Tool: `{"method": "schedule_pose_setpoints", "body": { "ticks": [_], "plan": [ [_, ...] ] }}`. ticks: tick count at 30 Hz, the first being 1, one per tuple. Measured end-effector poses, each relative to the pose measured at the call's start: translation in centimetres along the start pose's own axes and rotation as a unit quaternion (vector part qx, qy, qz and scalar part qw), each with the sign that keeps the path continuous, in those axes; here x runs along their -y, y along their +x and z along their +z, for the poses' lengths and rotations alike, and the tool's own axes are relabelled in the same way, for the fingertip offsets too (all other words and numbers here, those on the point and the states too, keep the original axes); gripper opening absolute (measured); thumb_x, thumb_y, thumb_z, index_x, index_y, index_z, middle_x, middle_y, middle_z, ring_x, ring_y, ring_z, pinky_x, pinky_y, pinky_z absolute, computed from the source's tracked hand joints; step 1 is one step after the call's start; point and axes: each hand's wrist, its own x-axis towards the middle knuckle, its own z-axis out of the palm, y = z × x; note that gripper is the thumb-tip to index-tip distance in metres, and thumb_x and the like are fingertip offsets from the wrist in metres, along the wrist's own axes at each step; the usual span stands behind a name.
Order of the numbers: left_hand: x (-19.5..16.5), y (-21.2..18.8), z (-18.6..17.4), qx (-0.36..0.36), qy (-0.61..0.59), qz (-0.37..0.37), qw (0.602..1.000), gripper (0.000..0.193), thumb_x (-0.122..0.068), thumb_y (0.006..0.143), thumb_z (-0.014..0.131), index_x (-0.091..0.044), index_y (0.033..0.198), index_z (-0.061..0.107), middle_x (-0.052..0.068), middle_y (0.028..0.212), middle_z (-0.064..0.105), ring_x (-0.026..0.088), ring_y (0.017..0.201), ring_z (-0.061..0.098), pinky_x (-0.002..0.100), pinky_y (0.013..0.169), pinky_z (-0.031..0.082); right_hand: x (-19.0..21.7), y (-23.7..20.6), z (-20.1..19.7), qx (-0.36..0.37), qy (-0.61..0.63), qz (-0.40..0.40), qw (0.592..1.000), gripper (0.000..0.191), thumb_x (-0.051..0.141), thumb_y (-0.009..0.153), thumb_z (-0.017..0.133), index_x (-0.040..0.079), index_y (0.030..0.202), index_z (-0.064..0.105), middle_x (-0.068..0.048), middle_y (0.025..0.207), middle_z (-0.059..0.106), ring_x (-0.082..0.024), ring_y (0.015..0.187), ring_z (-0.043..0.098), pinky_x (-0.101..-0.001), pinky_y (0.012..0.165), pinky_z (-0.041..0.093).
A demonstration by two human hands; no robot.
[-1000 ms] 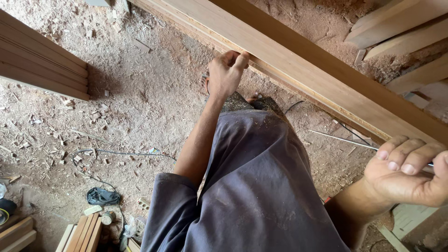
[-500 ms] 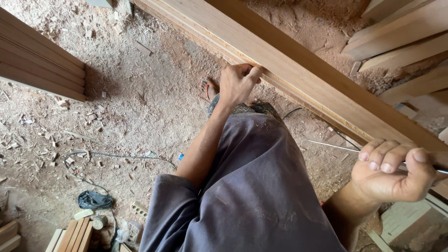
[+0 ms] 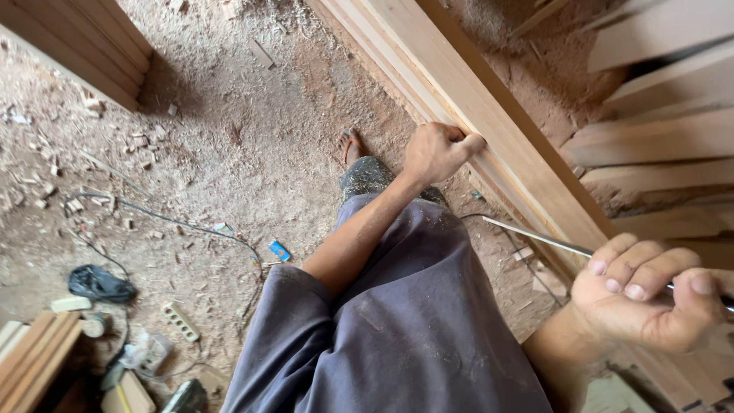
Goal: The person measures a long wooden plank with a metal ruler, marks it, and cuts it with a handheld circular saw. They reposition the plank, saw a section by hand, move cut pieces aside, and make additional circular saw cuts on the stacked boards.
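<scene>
Shifted since the earlier frame: left hand [image 3: 437, 151] farther down the long plank [image 3: 489, 115], now clenched over its edge; right hand [image 3: 650, 294] closed tighter around the thin metal rod [image 3: 535, 237]. Plank lying slanted across the scene, above the sawdust floor [image 3: 229, 138], beside the bare foot [image 3: 350, 145].

Risks:
- Slipping of the plank onto the foot, through one-handed support only.
- Splinters from the raw edge.
- Tripping on the cable [image 3: 168, 222] on the floor.
- Rod tip swinging toward the leg.
</scene>
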Motion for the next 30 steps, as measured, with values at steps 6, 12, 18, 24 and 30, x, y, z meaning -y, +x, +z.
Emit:
{"method": "schedule_pose_setpoints", "body": {
  "ticks": [6,12,18,24,30],
  "plan": [
    [-0.8,-0.9,0.8,0.017,0.135,0.064,0.989,0.038,-0.055,0.083,0.062,-0.024,0.092,0.081,0.008,0.051,0.061,0.023,0.044,0.062,0.045,0.047,0.054,-3.1,6.5,9.8,0.205,0.066,-0.027,0.976,0.024,0.019,0.109,0.043,0.014,0.086,0.048,-0.005,0.061,0.042,-0.019,0.046,0.037,-0.0372,0.052,0.042],
    [-4.3,-1.6,3.9,-0.097,0.288,0.507,0.807,0.083,-0.072,0.076,0.059,-0.017,0.138,0.06,0.01,0.145,0.057,0.026,0.135,0.048,0.049,0.114,0.035,-7.3,11.8,22.5,0.345,0.001,-0.07,0.936,0.012,0.004,0.103,0.047,0.009,0.098,0.038,-0.004,0.057,0.038,-0.015,0.038,0.033,-0.0351,0.039,0.043],
    [-7.1,1.9,5.7,0.035,0.403,0.518,0.753,0.112,-0.09,0.073,0.056,-0.012,0.152,0.041,0.01,0.158,0.042,0.029,0.148,0.035,0.054,0.121,0.019,-10.7,15.3,28.0,0.426,-0.04,-0.09,0.899,0.014,0.003,0.108,0.049,0.006,0.101,0.037,-0.007,0.051,0.035,-0.016,0.034,0.03,-0.0368,0.04,0.04],
    [-8.4,3.4,7.6,0.053,0.369,0.529,0.762,0.107,-0.09,0.072,0.056,-0.018,0.151,0.046,0.012,0.155,0.047,0.032,0.137,0.044,0.05,0.114,0.029,-12.4,18.9,27.5,0.416,-0.066,-0.057,0.905,0.013,0.008,0.111,0.051,0.006,0.103,0.041,-0.007,0.053,0.033,-0.019,0.036,0.03,-0.0369,0.043,0.039],
    [-10.5,5.7,9.4,0.011,0.36,0.531,0.767,0.089,-0.084,0.075,0.052,-0.02,0.137,0.055,0.007,0.139,0.058,0.026,0.116,0.06,0.048,0.102,0.04,-13.7,23.6,26.5,0.394,-0.075,-0.064,0.914,0.028,0.015,0.112,0.056,0.009,0.089,0.042,-0.007,0.055,0.033,-0.022,0.037,0.031,-0.0387,0.043,0.039]
  ]
}}
